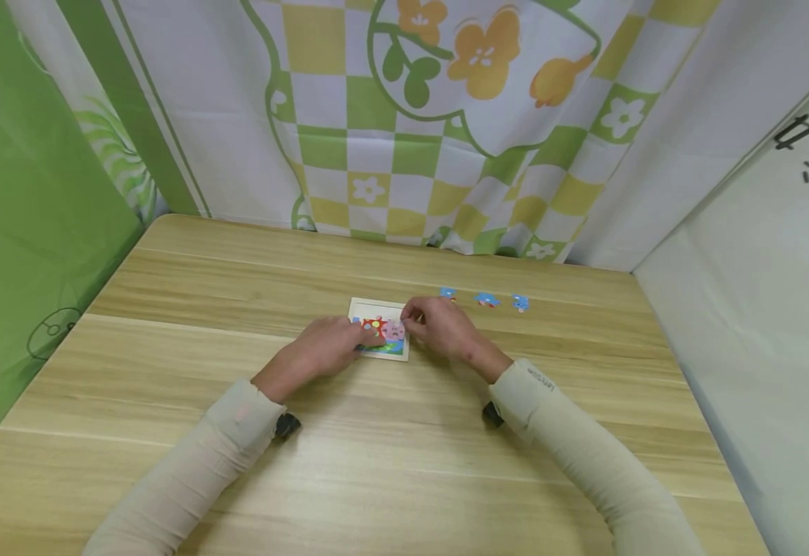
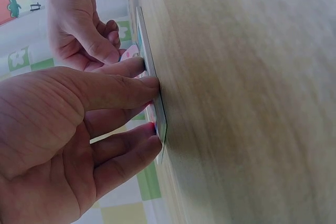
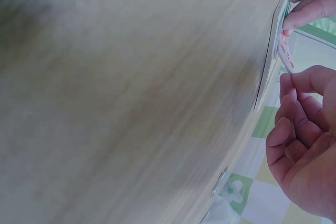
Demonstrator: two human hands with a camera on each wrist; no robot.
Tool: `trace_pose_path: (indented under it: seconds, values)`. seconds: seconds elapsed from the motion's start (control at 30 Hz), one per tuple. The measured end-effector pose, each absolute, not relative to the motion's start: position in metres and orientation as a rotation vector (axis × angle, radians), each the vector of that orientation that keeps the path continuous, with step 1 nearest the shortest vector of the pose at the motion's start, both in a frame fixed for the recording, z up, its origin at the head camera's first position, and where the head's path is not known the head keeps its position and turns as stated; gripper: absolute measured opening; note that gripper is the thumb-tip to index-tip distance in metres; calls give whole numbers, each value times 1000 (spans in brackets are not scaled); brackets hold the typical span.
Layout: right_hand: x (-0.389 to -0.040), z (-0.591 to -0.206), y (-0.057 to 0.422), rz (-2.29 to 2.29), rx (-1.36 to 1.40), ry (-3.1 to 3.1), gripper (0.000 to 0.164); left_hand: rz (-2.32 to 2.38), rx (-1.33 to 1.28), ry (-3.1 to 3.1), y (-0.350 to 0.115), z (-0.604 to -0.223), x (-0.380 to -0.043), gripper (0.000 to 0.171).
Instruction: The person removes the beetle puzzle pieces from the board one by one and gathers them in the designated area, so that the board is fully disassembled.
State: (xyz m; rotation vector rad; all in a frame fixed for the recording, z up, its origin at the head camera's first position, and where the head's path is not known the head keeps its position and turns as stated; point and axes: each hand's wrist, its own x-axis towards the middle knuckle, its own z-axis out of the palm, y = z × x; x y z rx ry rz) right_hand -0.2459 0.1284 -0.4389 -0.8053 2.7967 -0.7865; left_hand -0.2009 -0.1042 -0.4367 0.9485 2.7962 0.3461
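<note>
A small square jigsaw board [image 1: 376,301] with a pale rim lies on the wooden table, partly filled with colourful pieces. My left hand [image 1: 334,344] rests on it from the left. In the left wrist view its thumb lies at the board's near edge and its extended fingers press on the pieces. My right hand [image 1: 442,328] is at the board's right side, pinching a pink jigsaw piece [image 3: 285,56] between thumb and index finger. That piece, with a face printed on it, is tilted, its lower end at the board and its outer edge raised.
Blue loose jigsaw pieces lie beyond my right hand: one [image 1: 448,293] partly behind it, another [image 1: 487,299] in the middle, a third [image 1: 521,302] farther right. A checked curtain [image 1: 411,154] hangs along the table's [image 1: 390,463] far edge. Cloths hang at both sides.
</note>
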Motion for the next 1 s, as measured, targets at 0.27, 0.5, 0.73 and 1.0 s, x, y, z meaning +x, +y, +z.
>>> trace_pose_path:
  seconds: [0.27,0.5,0.73,1.0]
  values:
    - [-245,-437,133,-812,-772,2787,11,346,946,2788,-105,-436,-200,40]
    - [-246,-433,145,-796,-743,2796,13,369,962,2800,-106,-437,-200,39]
    - [-248,-428,165,-788,-743,2831,14,375,983,2824,-106,-436,-198,38]
    - [-250,-426,200,-859,-731,2803,12,351,934,2811,-104,-437,-197,40]
